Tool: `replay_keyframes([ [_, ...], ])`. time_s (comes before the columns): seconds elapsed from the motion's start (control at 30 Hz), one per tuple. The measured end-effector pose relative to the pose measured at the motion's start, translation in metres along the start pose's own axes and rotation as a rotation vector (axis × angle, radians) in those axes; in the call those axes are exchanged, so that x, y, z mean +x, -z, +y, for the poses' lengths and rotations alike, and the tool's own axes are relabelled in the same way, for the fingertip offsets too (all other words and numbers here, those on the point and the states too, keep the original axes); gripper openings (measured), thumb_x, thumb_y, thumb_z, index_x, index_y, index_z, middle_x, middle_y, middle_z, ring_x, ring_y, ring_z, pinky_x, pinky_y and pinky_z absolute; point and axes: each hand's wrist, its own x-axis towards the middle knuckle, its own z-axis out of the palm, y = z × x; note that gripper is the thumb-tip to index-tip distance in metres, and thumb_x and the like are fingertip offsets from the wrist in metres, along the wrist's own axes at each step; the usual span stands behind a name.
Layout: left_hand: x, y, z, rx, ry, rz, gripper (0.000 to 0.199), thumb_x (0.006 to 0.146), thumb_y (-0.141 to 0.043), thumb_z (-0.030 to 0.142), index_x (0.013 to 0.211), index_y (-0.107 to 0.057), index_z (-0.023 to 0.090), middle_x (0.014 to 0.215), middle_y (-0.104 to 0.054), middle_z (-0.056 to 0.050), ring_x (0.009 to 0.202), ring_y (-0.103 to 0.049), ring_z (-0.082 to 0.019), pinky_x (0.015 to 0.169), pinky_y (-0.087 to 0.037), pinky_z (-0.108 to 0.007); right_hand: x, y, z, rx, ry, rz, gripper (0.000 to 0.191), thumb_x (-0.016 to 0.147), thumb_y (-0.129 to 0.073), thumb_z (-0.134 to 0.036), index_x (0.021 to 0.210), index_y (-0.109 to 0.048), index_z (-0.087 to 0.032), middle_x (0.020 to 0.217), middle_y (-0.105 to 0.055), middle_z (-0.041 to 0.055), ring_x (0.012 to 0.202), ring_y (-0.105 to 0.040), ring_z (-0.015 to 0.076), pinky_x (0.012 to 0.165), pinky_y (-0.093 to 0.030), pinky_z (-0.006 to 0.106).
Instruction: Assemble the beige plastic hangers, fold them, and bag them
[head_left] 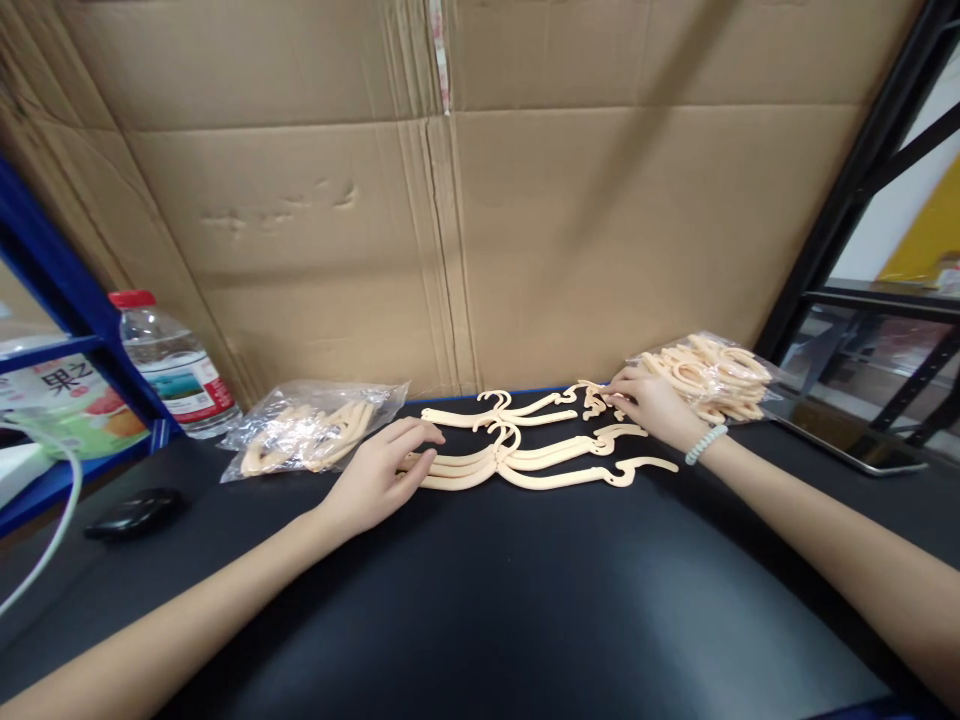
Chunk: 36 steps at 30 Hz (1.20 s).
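Several cream plastic hangers (551, 480) lie in rows on the black table, their hooks pointing toward the cardboard. My left hand (390, 465) rests over the left ends of the nearer hangers, its fingers spread apart and covering those ends. At the right, my right hand (652, 400), with a beaded bracelet at the wrist, has its fingers bent down together on small cream hook-shaped pieces (596, 400). Whether one of these is pinched in the fingertips is hidden. Curved clip pieces (637, 468) sit at the right ends of the nearer hangers.
A clear bag of cream parts (315, 430) lies left, another bag (709, 370) right. A water bottle (176, 370) and a black mouse (135, 512) are on the left. A dark flat phone or tablet (847, 435) lies far right. Cardboard (600, 220) stands behind the table (510, 600).
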Motion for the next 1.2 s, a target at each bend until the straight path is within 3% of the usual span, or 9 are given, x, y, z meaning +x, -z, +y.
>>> replay_keyframes([
  [0.2, 0.024, -0.001, -0.009, 0.143, 0.042, -0.131, 0.022, 0.09, -0.041, 0.018, 0.106, -0.057, 0.016, 0.109, -0.063, -0.01, 0.104, -0.058, -0.024, 0.091, -0.047, -0.04, 0.002, 0.012, -0.003, 0.22, -0.232, 0.274, 0.02, 0.08, -0.058, -0.033, 0.081, -0.073, -0.018, 0.079, -0.066, 0.0081, 0.076, -0.059, 0.0229, 0.073, -0.047, 0.037],
  [0.5, 0.066, -0.024, -0.032, 0.248, -0.005, -0.246, 0.016, 0.084, -0.052, 0.016, 0.095, -0.063, 0.019, 0.097, -0.067, -0.008, 0.096, -0.062, -0.024, 0.084, -0.048, -0.036, -0.002, 0.028, -0.008, 0.476, -0.435, 0.439, 0.036, 0.076, -0.06, -0.046, 0.085, -0.069, -0.013, 0.065, -0.065, 0.005, 0.059, -0.057, 0.0168, 0.054, -0.045, 0.029],
  [0.73, 0.071, -0.027, -0.03, 0.331, -0.029, -0.257, 0.014, 0.088, -0.045, 0.017, 0.089, -0.059, 0.019, 0.091, -0.064, -0.007, 0.084, -0.063, -0.022, 0.074, -0.046, -0.033, 0.001, 0.032, -0.023, 0.774, -0.474, 0.426, 0.038, 0.075, -0.062, -0.049, 0.088, -0.063, -0.013, 0.051, -0.055, -0.002, 0.042, -0.05, 0.0105, 0.042, -0.041, 0.025],
  [1.03, 0.071, -0.025, -0.031, 0.31, -0.062, -0.277, 0.021, 0.088, -0.039, 0.012, 0.09, -0.06, 0.017, 0.092, -0.063, -0.009, 0.087, -0.061, -0.023, 0.078, -0.045, -0.035, 0.001, 0.036, -0.038, 0.926, -0.495, 0.355, 0.035, 0.076, -0.065, -0.043, 0.092, -0.062, -0.013, 0.058, -0.064, 0.003, 0.048, -0.061, 0.0127, 0.04, -0.038, 0.021],
  [1.2, 0.07, -0.022, -0.026, 0.219, -0.068, -0.305, 0.013, 0.085, -0.052, 0.024, 0.084, -0.063, 0.018, 0.093, -0.06, -0.007, 0.089, -0.06, -0.021, 0.079, -0.047, -0.031, 0.0, 0.036, -0.044, 0.998, -0.523, 0.319, 0.034, 0.074, -0.069, -0.042, 0.09, -0.064, -0.012, 0.072, -0.07, 0.0082, 0.055, -0.065, 0.0136, 0.042, -0.042, 0.02],
])
